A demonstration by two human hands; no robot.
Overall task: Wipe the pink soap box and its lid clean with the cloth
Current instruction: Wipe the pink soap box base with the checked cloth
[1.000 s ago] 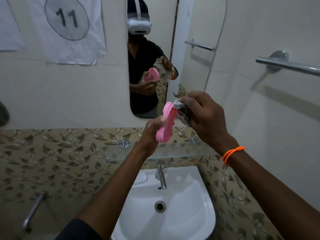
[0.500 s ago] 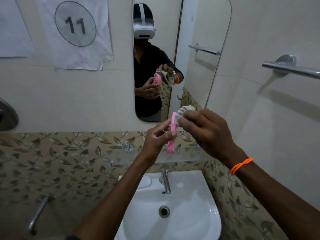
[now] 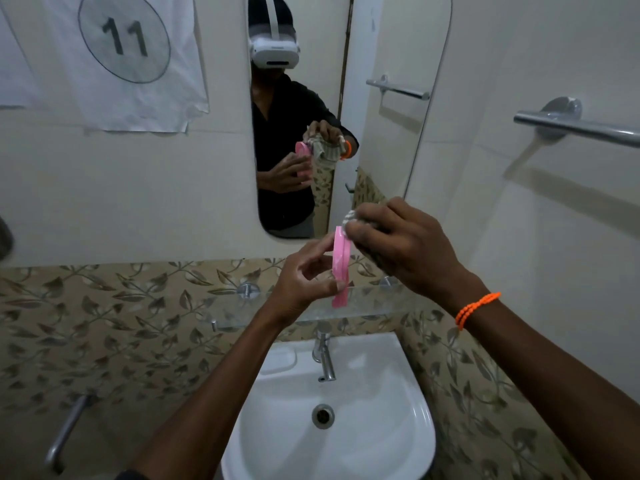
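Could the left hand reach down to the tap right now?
Probably not freely. The left hand pinches the pink soap box piece above the glass shelf, which juts out over the tap. It would need to set the piece down and come around the shelf.

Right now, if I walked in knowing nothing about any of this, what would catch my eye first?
Probably the bright pink soap box piece, held edge-on above the white sink: the left hand pinches it while the right hand presses a bunched cloth against its top. Behind, the mirror shows the person's reflection, and a paper sheet marked 11 hangs at upper left.
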